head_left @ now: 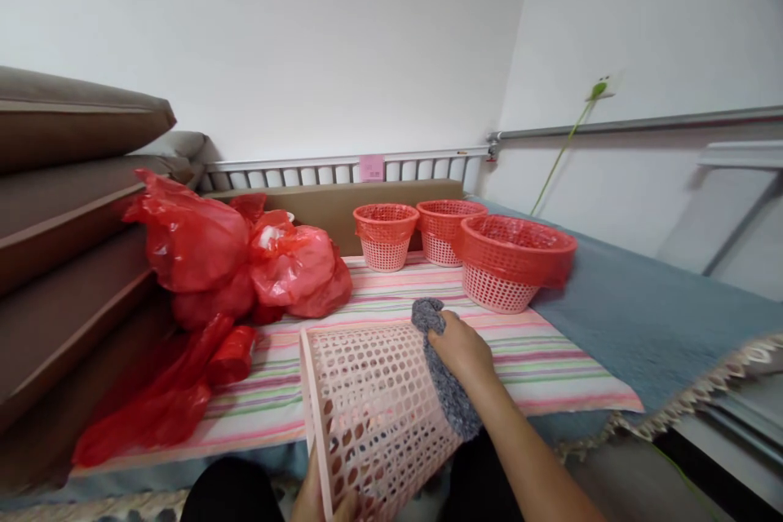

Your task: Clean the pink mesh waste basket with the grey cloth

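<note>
A pale pink perforated plastic basket (379, 383) lies tilted on its side over my lap, its rim toward the left. My left hand (327, 497) grips that rim low down, with the fingers partly hidden behind the lattice. My right hand (462, 347) is closed on a grey cloth (449, 391), which rests against the basket's bottom end and hangs down along it. Beneath the basket spreads a striped cloth (269, 391) covering part of the table.
Three baskets lined with red bags, a small one (384, 253), another (441, 249) and a larger one (502, 294), stand behind. Full red plastic bags (299, 265) and a red roll (233, 355) lie left, beside stacked brown cushions (67, 261). A green cord (559, 151) runs down the right wall.
</note>
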`<move>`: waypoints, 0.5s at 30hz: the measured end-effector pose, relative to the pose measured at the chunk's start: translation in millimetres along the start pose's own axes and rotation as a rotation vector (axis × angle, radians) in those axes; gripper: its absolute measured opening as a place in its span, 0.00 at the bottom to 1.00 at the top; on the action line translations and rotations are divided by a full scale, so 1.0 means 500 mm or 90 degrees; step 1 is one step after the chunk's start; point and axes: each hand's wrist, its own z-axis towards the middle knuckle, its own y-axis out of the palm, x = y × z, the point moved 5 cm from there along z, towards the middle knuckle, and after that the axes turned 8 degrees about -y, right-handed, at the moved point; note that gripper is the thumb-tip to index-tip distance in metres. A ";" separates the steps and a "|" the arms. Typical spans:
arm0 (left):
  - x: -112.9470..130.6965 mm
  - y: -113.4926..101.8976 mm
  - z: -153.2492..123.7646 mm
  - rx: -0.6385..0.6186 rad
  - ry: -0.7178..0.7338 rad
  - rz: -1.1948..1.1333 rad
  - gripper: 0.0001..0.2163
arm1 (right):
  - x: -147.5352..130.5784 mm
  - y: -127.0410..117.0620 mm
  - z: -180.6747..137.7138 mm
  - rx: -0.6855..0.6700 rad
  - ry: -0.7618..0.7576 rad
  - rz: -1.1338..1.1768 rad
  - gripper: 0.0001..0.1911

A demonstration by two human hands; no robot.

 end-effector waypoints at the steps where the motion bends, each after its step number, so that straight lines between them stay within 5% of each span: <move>1: 0.012 0.005 -0.001 -0.003 -0.003 0.022 0.46 | 0.000 0.000 0.001 0.000 0.002 0.001 0.22; 6: 0.042 0.015 0.012 0.023 -0.004 -0.012 0.51 | 0.004 0.002 0.001 -0.004 0.003 -0.010 0.21; 10: 0.015 0.004 0.024 0.036 0.038 -0.027 0.51 | -0.007 0.002 -0.008 0.001 -0.008 -0.021 0.21; 15: -0.006 -0.016 0.022 0.049 0.009 -0.043 0.53 | -0.117 0.019 -0.045 -0.001 -0.112 0.053 0.19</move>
